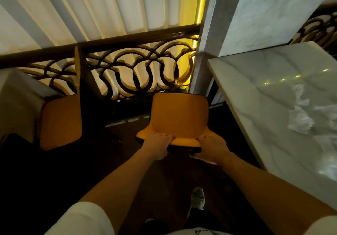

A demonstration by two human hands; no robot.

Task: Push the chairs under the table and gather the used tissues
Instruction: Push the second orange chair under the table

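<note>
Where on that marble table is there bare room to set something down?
The white marble table is bare along its far corner and left edge, beside the grey pillar. The crumpled white tissues crowd its right side and near end.

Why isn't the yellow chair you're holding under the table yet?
Still out. The yellow chair stands beside the marble table, its seat fully uncovered, with the left hand and right hand gripping its backrest.

A restaurant: marble tables (255, 81), orange chairs (179, 114), ornate railing (127, 67).

Head-worn view, steeply downward, close
</note>
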